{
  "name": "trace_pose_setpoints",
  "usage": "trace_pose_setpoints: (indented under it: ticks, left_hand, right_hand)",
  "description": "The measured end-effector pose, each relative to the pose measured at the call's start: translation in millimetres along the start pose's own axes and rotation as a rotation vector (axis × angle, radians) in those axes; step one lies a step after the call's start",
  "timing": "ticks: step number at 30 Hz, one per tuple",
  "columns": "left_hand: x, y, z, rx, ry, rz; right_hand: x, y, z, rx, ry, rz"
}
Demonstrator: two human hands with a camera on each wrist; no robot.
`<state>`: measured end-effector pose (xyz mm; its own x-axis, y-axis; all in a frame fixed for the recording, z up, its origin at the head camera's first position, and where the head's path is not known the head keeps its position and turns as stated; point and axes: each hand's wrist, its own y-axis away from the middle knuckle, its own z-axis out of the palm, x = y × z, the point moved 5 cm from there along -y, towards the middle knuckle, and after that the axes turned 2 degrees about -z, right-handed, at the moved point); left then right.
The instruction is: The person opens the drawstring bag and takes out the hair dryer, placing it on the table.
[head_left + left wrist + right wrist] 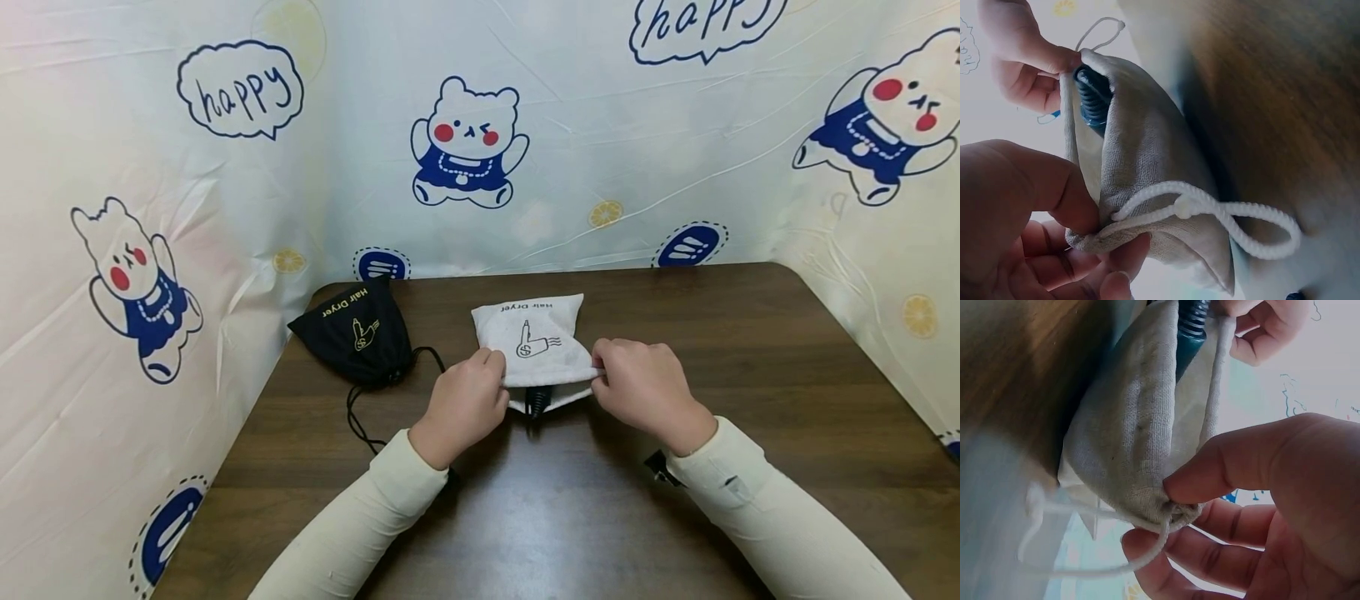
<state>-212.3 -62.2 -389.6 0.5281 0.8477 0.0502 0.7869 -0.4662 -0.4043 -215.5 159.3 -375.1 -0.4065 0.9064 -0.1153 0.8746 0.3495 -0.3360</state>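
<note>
A white drawstring bag (536,342) printed "Hair Dryer" is held between my two hands, its mouth parted toward me. My left hand (468,400) pinches the left corner of the mouth, and my right hand (645,387) pinches the right corner. Inside the opening shows a black ribbed cord end (1092,97), part of a dark thing otherwise hidden by the cloth. From the left corner hangs a white cord loop (1260,228); another white drawstring loop (1104,572) hangs by my right fingers.
To the left on the brown table (750,350) lies a black drawstring bag (360,333), also printed "Hair Dryer", its black cords (356,421) trailing toward my left forearm. A patterned curtain (562,150) stands behind the table and along its sides.
</note>
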Motion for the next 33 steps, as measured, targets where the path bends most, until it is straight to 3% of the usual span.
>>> trace_pose_setpoints:
  ticks: [33]
  left_hand:
    - [-4.7,1.4,21.2,-0.215,0.027,-0.038]
  right_hand:
    - [9,-1.5,27,-0.142,-0.007,0.037]
